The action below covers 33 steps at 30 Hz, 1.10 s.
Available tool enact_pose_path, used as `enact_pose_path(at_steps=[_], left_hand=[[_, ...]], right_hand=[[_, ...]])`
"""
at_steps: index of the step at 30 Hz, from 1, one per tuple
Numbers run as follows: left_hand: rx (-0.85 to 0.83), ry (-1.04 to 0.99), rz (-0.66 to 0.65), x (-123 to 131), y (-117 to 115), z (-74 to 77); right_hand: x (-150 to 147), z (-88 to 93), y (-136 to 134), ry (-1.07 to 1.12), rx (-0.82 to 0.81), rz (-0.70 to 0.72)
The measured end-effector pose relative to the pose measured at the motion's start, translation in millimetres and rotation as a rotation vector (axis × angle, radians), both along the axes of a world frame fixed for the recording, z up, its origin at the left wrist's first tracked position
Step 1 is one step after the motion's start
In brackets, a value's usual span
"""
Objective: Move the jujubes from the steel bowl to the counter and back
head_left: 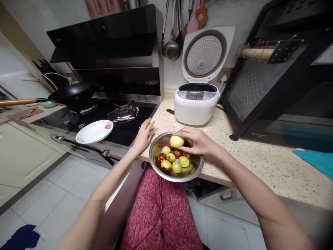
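Observation:
A metal bowl sits at the counter's front edge with several yellow-green and reddish-brown jujubes in it. Over the bowl's far side, my right hand pinches a pale yellow-green jujube between thumb and fingers. Left of the bowl, my left hand rests by the counter's left edge, its fingers curled around another yellowish jujube that is mostly hidden.
Behind the bowl stands a white rice cooker, its lid raised. A flowered white plate lies at the stove's front edge. A black wok is on the left burner. A black oven-like appliance occupies the right.

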<state>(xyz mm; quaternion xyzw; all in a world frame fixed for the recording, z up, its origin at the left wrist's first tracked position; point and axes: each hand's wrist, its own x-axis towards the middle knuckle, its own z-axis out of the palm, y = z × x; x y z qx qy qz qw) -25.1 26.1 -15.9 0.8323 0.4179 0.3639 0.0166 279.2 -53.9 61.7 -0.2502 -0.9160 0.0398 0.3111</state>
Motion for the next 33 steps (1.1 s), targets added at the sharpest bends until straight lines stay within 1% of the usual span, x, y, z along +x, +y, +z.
enact_pose_path(at_steps=[2,5,13,18,22,24,27,29,33], left_hand=[[-0.01,0.032,0.021,-2,3,-3.7],[-0.001,0.05,0.049,-2,1,-4.6],[0.042,-0.04,0.096,-1,-8,-1.3],[0.008,-0.053,0.07,-1,-12,0.3],[-0.009,-0.151,0.071,2,-19,7.2],[0.022,-0.218,0.046,4,-25,12.3],[0.097,-0.281,-0.045,6,-38,20.3],[0.115,-0.286,-0.104,7,-48,25.9],[0.054,-0.259,-0.257,10,-68,39.5]], right_hand=[[2,0.0,2,0.012,-0.032,-0.023],[3,-1.0,3,0.017,-0.083,-0.026],[0,-2.8,3,-0.026,-0.201,0.072],[-1,-4.8,3,-0.034,-0.242,0.085],[-2,-6.3,4,-0.039,-0.248,0.086],[-2,-6.3,3,-0.032,-0.25,0.086],[-3,-5.4,3,-0.023,-0.262,0.078],[-4,-4.8,2,-0.019,-0.266,0.074],[-4,-4.4,2,-0.012,-0.272,0.072]])
